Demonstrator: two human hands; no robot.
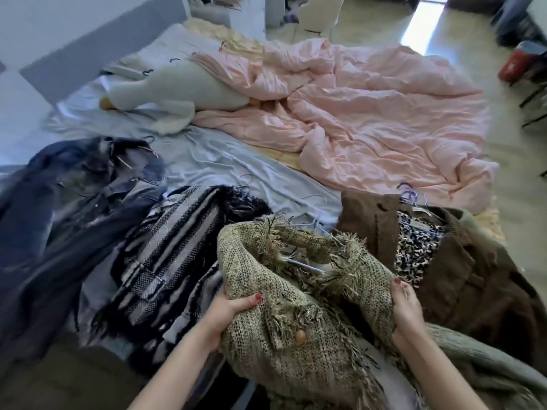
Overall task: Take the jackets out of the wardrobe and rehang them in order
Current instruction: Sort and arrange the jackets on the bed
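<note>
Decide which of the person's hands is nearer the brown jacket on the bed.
Right. The right hand grips the green tweed jacket right beside the brown jacket; the left hand grips its far side.

Home bedroom: unmade bed, pink duvet, plush toy.

We are looking down and forward from head height, close over the bed, seeing one wide view.
</note>
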